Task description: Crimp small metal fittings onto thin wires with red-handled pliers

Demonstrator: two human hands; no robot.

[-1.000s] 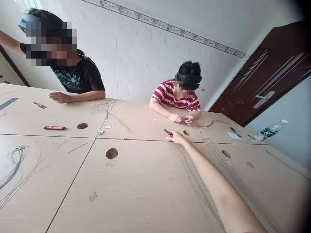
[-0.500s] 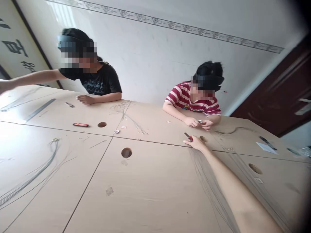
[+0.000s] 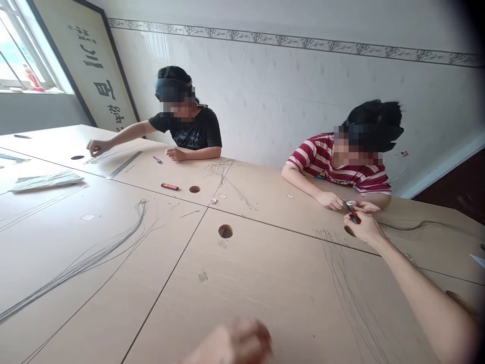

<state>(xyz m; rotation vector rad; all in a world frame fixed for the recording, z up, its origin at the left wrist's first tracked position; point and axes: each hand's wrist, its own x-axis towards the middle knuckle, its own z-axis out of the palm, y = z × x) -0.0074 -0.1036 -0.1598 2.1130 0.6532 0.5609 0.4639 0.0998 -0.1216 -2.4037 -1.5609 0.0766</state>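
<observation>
My right hand reaches across the table, closed around a slim red-and-black tool whose exact kind I cannot make out. Its dark tip points up, close to the hands of the person in the striped shirt, who hold a small shiny object. Thin dark wires with small metallic ends lie fanned out to the left of my forearm. Low in the view, my left hand is smeared by motion above the table, its fingers indistinct.
Another bundle of wires curves across the left side. A person in black reaches left over the table. Around lie a red-and-black box, a metal ruler and a white cloth or paper. Round holes pierce the tabletop.
The view has swung left. My right hand has moved with the tool closer to the striped-shirted person's hands. My left hand has come into view at the bottom.
</observation>
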